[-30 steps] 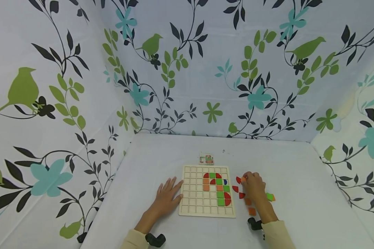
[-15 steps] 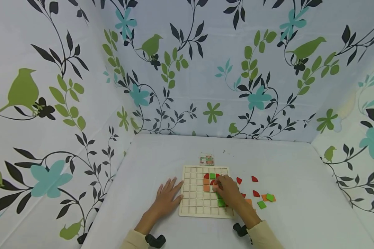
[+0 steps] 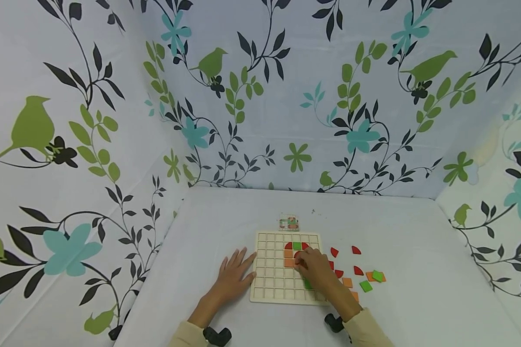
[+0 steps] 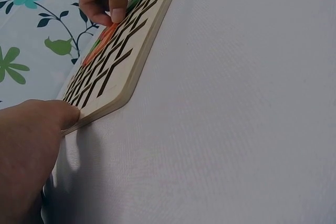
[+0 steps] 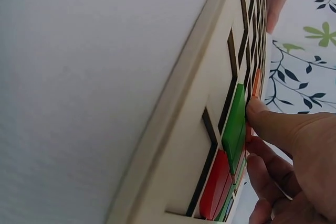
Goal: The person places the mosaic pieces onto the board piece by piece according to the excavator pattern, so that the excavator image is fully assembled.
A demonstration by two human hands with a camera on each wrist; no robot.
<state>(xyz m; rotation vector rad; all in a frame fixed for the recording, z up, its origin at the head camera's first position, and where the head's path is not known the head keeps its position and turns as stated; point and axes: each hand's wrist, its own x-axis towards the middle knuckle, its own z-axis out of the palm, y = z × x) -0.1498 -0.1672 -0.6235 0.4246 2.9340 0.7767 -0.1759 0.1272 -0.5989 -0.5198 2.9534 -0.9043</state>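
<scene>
A light wooden grid board point(image 3: 269, 292) lies on the table with red, green and orange tiles set in several of its right-hand cells. My left hand point(image 3: 233, 275) rests flat at the board's left edge, fingers spread, the thumb touching the rim. Over the filled cells, my right hand point(image 3: 317, 270) pinches an orange tile point(image 5: 249, 130) between thumb and fingers, low at the board's surface. That tile is mostly hidden by the fingers. Near the thumb in the right wrist view are a green tile point(image 5: 234, 124) and a red tile point(image 5: 215, 184) in their cells.
Right of the board lie loose pieces: red quarter-rounds point(image 3: 358, 271), orange squares point(image 3: 347, 282) and green squares point(image 3: 366, 286), one green overlapping orange. A small pattern card point(image 3: 289, 222) lies behind the board. Printed curtains point(image 3: 260, 96) enclose the white table point(image 3: 208, 212).
My right hand has moved left from the loose pieces onto the board, carrying an orange tile, and then stays there. My left hand has kept its place.
</scene>
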